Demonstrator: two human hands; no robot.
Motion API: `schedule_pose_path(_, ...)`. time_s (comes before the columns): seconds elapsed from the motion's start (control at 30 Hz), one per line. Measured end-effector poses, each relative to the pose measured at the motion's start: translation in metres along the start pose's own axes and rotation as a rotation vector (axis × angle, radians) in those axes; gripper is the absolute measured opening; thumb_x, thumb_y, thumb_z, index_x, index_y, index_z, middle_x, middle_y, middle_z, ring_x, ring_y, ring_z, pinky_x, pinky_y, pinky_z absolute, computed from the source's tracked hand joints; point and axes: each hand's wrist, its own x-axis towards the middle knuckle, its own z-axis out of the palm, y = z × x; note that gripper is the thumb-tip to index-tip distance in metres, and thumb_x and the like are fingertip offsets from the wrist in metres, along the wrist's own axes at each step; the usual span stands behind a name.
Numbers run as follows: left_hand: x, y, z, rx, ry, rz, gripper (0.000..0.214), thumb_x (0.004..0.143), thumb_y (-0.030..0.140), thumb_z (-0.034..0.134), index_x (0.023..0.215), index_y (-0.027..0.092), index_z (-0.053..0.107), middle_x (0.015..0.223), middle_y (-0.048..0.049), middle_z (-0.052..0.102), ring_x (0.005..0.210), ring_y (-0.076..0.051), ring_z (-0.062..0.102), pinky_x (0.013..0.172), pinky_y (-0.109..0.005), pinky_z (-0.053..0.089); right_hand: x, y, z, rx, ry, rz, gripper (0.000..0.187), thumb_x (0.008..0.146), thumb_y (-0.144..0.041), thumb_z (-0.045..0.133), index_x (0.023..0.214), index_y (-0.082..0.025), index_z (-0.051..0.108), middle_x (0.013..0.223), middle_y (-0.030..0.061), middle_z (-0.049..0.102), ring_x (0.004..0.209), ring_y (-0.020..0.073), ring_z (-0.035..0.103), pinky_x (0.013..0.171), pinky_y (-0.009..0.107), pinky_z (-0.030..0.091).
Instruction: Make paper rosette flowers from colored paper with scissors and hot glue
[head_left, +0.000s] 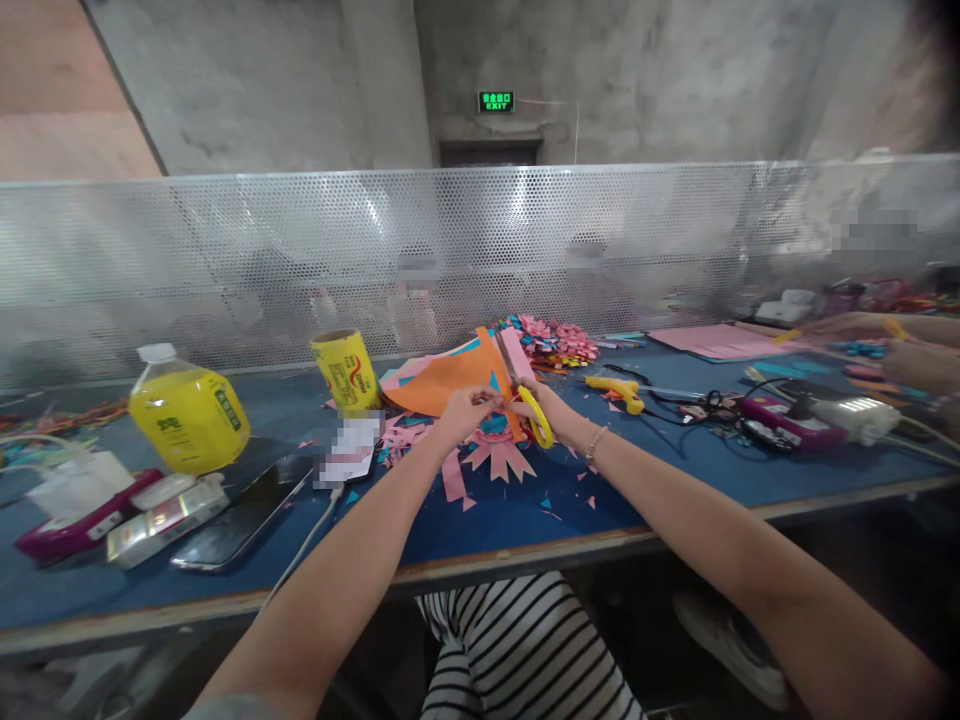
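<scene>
My right hand [545, 405] is wrapped round a pair of scissors with yellow handles [537, 420]; the blades point away from me. Close by on its left, my left hand [466, 412] is closed in a pinch at the edge of a narrow orange paper strip [496, 370], its fingertips partly hidden. Behind the hands lies a large orange paper sheet [439, 378], with pink and blue paper around it. A pink fringed paper piece [501, 457] rests on the table just below my fingers. Pink and blue scraps are scattered about.
A bottle of yellow liquid [187, 415], a yellow roll [346, 370] and phones [244, 515] stand or lie on the left. Beyond the hands is a pile of paper rosettes [559, 342]. To the right lies a yellow glue gun [619, 390]; another person's hands [900, 340] work farther right.
</scene>
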Motion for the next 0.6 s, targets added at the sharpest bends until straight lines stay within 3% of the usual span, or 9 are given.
schedule_pose_path(0.23,0.0019,-0.0064,0.0016,-0.024,0.004,0.066,0.010,0.071,0.024,0.055,0.073,0.014,0.058,0.059,0.0027,0.055,0.049,-0.007,0.048,0.048,-0.018,0.039,-0.0062,-0.0048,0.0045,0.083,-0.069,-0.036,0.049,0.055,-0.033,0.072,0.091,-0.022,0.041,0.051,-0.0123,0.046,0.035,0.0077,0.046,0.034,0.021,0.042)
schedule_pose_path(0.6,-0.0008,-0.0009,0.0052,-0.031,-0.011,0.043,0.014,0.066,0.028,0.060,0.067,0.015,0.056,0.050,0.0058,0.047,0.043,-0.007,0.042,0.045,-0.020,0.033,0.0004,0.0030,0.0014,0.017,-0.072,-0.066,0.045,0.055,-0.030,0.070,0.088,-0.021,0.041,0.053,-0.0112,0.047,0.037,0.0073,0.047,0.037,0.021,0.043)
